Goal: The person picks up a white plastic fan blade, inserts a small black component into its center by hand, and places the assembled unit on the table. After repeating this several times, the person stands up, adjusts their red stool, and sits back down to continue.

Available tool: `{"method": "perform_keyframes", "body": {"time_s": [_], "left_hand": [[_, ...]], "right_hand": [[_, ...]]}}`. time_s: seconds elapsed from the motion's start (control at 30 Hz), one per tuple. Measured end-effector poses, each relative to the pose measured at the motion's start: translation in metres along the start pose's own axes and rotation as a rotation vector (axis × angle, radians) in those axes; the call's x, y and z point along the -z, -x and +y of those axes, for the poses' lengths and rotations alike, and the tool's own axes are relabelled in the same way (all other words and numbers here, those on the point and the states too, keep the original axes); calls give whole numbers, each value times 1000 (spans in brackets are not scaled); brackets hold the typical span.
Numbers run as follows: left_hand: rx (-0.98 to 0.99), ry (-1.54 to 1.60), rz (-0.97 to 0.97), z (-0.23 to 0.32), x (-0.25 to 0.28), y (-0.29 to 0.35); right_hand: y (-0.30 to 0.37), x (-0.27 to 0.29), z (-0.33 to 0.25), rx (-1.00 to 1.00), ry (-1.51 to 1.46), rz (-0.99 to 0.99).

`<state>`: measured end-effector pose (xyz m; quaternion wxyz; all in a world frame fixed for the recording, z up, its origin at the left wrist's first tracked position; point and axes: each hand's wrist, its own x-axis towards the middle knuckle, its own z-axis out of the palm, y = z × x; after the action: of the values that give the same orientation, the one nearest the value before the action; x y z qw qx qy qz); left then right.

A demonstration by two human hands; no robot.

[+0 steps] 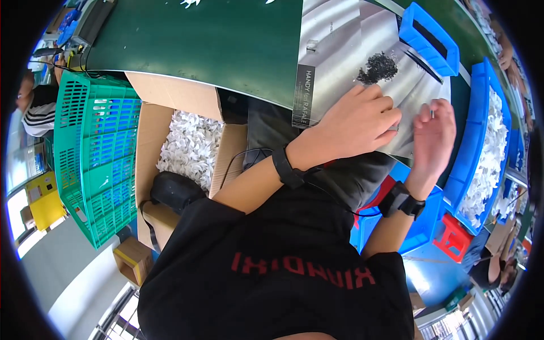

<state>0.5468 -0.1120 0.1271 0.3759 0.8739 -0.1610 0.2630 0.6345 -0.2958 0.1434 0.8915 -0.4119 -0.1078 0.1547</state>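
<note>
My left hand [362, 122] is over a grey printed sheet [334, 68] on the table, its fingers curled and its thumb drawn toward the index finger. Whatever may be between them is too small or hidden to name. Right of it, my right hand [435, 133] is raised at the sheet's near right corner, fingers loosely bent and apart, with nothing visible in it. Just beyond my left hand lies a pile of small black parts [381, 67]. Dark tweezers [425, 66] rest on the sheet to the right of the pile.
A blue tray [450, 61] stands at the sheet's far right. Another blue bin [473, 105] of white pieces is at the right. At my left are a cardboard box [150, 127] holding white pieces [192, 144] and a green crate [93, 164]. A red stool [453, 238] stands lower right.
</note>
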Motion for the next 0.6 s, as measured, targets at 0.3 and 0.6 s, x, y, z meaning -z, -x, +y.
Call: {"method": "perform_keyframes", "body": {"time_s": [0.3, 0.6], "left_hand": [[322, 459, 213, 3, 4, -1], [564, 909, 563, -8, 12, -3]], "right_hand": [[-7, -34, 17, -79, 946, 121], [-30, -45, 21, 243, 1640, -176]]}}
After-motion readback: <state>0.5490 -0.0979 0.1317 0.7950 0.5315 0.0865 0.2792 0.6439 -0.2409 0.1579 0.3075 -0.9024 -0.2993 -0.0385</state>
